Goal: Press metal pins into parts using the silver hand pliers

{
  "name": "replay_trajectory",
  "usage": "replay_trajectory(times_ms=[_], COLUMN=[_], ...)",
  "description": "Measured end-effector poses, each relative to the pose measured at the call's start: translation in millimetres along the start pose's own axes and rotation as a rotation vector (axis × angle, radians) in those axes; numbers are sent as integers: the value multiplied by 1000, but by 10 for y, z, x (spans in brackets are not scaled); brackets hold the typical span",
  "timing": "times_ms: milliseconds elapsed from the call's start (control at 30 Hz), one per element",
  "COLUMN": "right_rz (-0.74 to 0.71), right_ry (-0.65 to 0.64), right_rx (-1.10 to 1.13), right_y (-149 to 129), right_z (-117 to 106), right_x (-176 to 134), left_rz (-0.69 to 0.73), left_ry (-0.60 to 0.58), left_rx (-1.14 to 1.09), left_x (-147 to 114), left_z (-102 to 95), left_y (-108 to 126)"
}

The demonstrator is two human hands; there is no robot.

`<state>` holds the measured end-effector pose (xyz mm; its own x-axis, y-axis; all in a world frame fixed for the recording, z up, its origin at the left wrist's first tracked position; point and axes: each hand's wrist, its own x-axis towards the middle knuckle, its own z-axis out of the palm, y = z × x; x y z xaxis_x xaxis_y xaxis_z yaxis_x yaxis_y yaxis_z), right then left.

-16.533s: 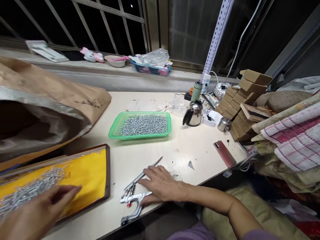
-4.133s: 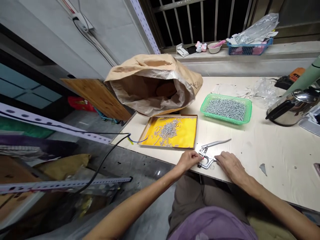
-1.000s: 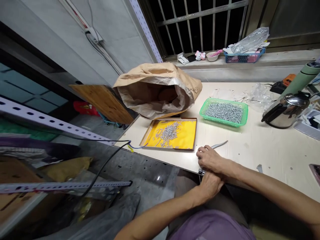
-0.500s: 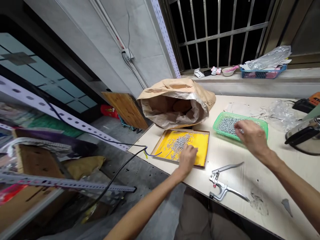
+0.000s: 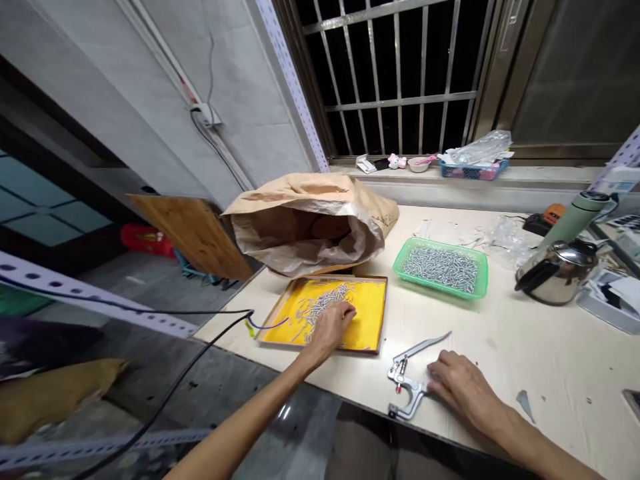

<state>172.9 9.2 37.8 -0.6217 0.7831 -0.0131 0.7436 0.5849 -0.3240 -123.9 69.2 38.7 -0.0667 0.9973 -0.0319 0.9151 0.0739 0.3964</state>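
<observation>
My left hand (image 5: 329, 328) is over the yellow-lined tray (image 5: 367, 313), beside a loose heap of small silver metal pins (image 5: 325, 300). Its fingers are pinched together; whatever is between them is too small to make out. On the table near the front edge, my right hand (image 5: 463, 387) curls over the lower handle of silver hand pliers (image 5: 413, 390). That handle is hidden under the fingers, while the upper handle stands spread away from it. A green plastic basket (image 5: 481, 283), full of similar small silver pieces, stands behind the pliers.
A large open paper sack (image 5: 310, 193) lies behind the tray. A steel kettle (image 5: 557, 270) and a green flask (image 5: 575, 217) stand at the right. A black cable (image 5: 200, 347) hangs by the table's left corner. A grey scrap (image 5: 525, 405) lies right of my right hand.
My right hand has moved from above the green basket down to the pliers' handle. My left hand stays over the tray, fingers pinched. The camera has turned right.
</observation>
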Motion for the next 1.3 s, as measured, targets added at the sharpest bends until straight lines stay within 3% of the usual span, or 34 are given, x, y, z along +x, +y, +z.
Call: replay_trajectory(times_ms=[100, 167, 333, 667, 833, 1000, 1133, 1300], right_rz=[61, 82, 106, 110, 105, 65, 51, 47], right_ry=[-122, -163, -192, -142, -163, -35, -119, -150], right_rx=[34, 38, -52, -99, -132, -194, -209, -202], right_y=[-73, -96, -115, -118, -130, 21, 160, 135], right_z=[88, 108, 168, 239, 203, 90, 33, -28], right_x=[-141, -169, -153, -177, -170, -53, 76, 124], left_rz=[-130, -179, -212, -234, -295, -375, -429, -449], left_ry=[-248, -384, -416, -466, -569, -676, -701, -715], left_rx=[-390, -523, -532, -354, -414, -493, -488, -485], left_x=[-351, -594, -924, -952, -925, -916, -910, -882], left_z=[128, 256, 469, 472, 532, 558, 562, 561], left_y=[214, 361, 581, 644, 596, 575, 600, 610])
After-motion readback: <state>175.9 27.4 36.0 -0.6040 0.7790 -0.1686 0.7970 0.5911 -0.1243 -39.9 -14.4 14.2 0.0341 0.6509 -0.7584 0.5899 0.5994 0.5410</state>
